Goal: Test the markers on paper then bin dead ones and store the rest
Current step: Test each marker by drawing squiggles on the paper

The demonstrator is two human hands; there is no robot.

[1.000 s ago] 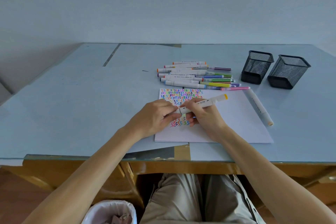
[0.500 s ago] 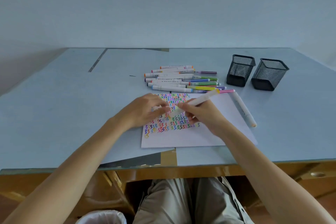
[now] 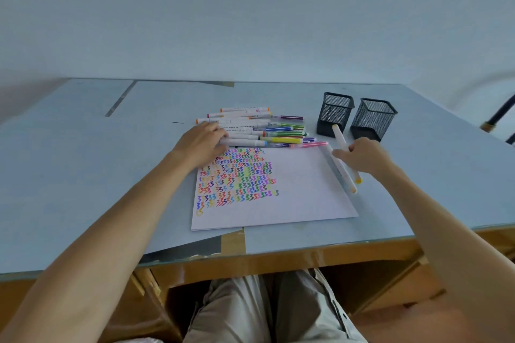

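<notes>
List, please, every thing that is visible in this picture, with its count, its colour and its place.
Markers in the pile: many, exact count unclear; white barrels and thin coloured ones; on the table beyond the paper.
Held marker: one, white with yellow ends; in the right hand, at the paper's right edge.
Lying marker: one, white with an orange tip; along the paper's right edge.
Paper: one sheet, white, coloured squiggles on its left half; on the table, centre.
Mesh cups: two, black; side by side, right of the pile.
Table: one, pale blue top.
Left hand: on the pile's near-left end.
Right hand: grips the held marker.
</notes>
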